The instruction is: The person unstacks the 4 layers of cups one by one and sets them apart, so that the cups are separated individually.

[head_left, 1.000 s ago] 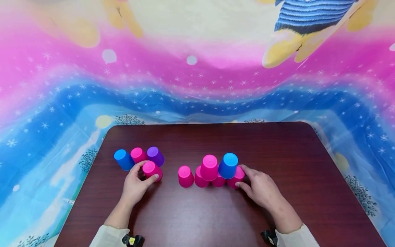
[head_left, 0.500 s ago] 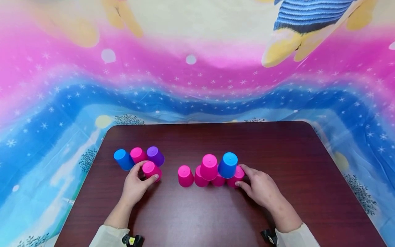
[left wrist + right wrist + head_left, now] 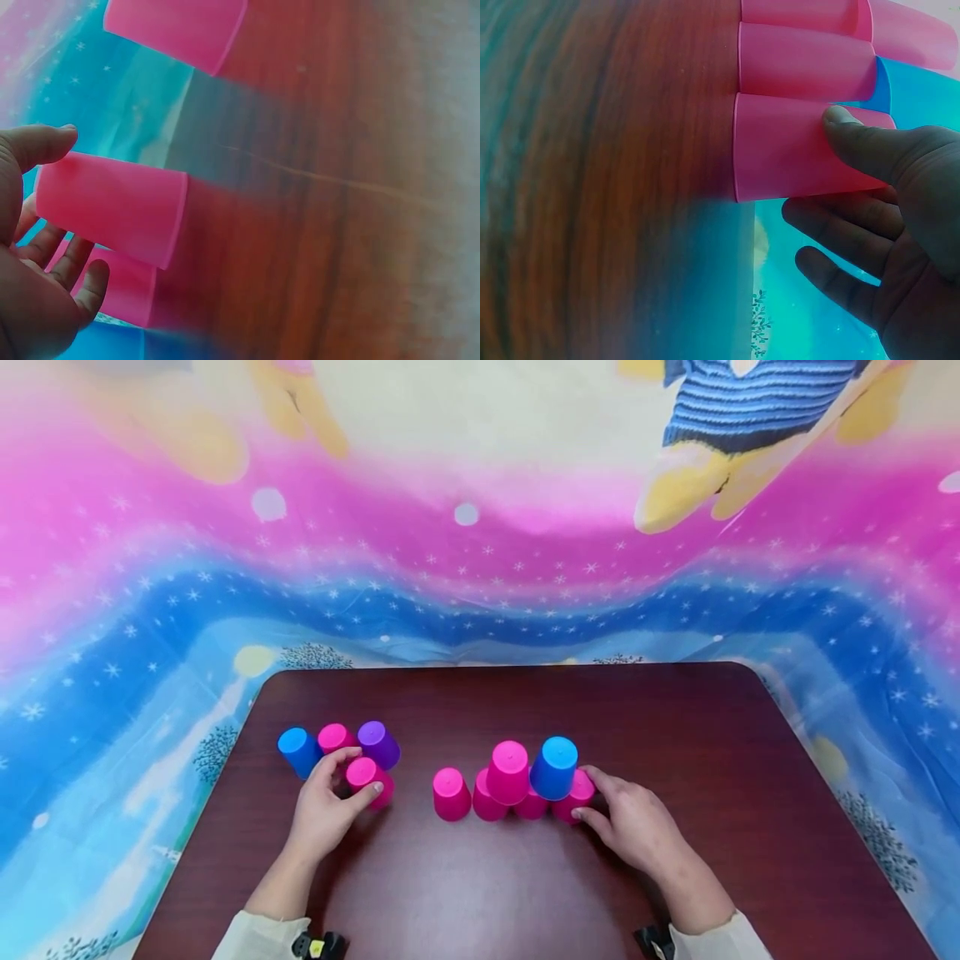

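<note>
Between the thumb and fingers of my left hand (image 3: 324, 814) is an upside-down pink cup (image 3: 367, 783), standing at the table's left. Pink (image 3: 335, 737), purple (image 3: 380, 747) and blue (image 3: 302, 753) cups stand just behind it. My right hand (image 3: 641, 827) grips the rightmost pink cup (image 3: 573, 802) of a base row, thumb on its near side in the right wrist view. On that row rest an upper pink cup (image 3: 508, 774) and an upper blue cup (image 3: 554, 768), side by side. Left of these two, a pink cup (image 3: 452, 795) carries nothing on top.
All cups stand mouth down on a dark brown wooden table (image 3: 480, 885). A colourful printed cloth (image 3: 480, 568) hangs behind the table and along both sides. Black straps (image 3: 318, 946) show at the wrists.
My left hand has shifted very slightly, its forearm a little further left. The right hand stays on its cup, and the cups stand as before; the head view has tilted a little.
</note>
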Available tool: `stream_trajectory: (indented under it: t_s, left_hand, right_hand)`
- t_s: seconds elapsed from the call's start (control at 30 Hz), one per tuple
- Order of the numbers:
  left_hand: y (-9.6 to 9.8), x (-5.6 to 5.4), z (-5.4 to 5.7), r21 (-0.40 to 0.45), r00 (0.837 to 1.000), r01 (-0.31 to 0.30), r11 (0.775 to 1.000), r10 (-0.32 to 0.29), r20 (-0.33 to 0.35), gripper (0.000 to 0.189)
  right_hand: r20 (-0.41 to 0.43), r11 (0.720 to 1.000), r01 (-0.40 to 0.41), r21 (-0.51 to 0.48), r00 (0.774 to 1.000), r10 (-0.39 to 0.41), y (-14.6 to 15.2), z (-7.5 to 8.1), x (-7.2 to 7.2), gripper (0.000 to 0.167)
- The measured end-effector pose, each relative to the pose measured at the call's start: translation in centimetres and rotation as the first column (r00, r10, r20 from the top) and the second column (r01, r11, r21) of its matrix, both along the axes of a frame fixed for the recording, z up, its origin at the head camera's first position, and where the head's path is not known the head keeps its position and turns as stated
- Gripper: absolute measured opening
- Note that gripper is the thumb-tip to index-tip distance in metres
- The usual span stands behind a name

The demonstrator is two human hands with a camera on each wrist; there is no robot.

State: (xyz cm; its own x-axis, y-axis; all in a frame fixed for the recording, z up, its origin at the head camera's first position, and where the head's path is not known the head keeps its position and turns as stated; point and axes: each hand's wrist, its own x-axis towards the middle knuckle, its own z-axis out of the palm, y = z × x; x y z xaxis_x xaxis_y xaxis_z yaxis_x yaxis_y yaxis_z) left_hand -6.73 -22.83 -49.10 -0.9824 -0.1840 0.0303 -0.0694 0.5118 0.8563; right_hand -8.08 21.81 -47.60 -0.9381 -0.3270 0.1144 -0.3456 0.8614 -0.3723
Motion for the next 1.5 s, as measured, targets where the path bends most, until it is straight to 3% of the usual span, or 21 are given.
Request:
stream_trajectory:
  t_s: [0.2,0.43,0.6,0.77,0.97,1.2,1.37,1.5]
  left_hand:
    - [0.4,0.0,1.2,-0.025,0.997,0.001,1.000,-0.003,-0.074,0.068]
    - [1.6,0.2,3.2,-0.021,0.988,0.022,1.000,-0.025,-0.153,0.070]
    - [2.9,0.3,4.4,0.012,0.981,0.077,0.997,-0.074,-0.182,0.069]
    - [4.4,0.1,5.3,0.026,0.966,0.178,0.984,-0.169,-0.197,0.067]
    - [6.5,-0.6,5.8,0.069,0.942,0.287,0.955,-0.268,-0.203,0.071]
    - [8.8,-1.3,6.0,0.111,0.899,0.393,0.913,-0.356,-0.255,0.072]
    - [10.5,-1.7,5.8,0.121,0.876,0.445,0.887,-0.404,-0.263,0.071]
    - [11.8,-1.8,5.8,0.104,0.869,0.466,0.879,-0.433,-0.238,0.069]
  right_hand:
    - [-0.011,1.000,-0.004,-0.001,1.000,0.004,0.0,-0.2,0.2,0.074]
    - [-0.022,1.000,-0.004,0.001,1.000,0.004,0.0,-0.2,0.0,0.073]
    - [-0.017,1.000,-0.002,0.005,1.000,0.002,0.0,-0.2,0.0,0.073]
    - [-0.023,1.000,-0.003,0.003,1.000,0.003,0.2,-0.2,0.0,0.073]
    - [-0.020,1.000,-0.008,-0.003,1.000,0.007,0.2,-0.2,0.1,0.073]
    - [-0.026,1.000,-0.019,-0.007,0.999,0.019,0.2,-0.3,0.0,0.071]
    - [-0.032,1.000,-0.016,-0.016,0.999,0.015,0.3,-0.3,-0.1,0.071]
    - [-0.029,1.000,-0.014,-0.016,0.999,0.014,0.2,-0.3,-0.1,0.070]
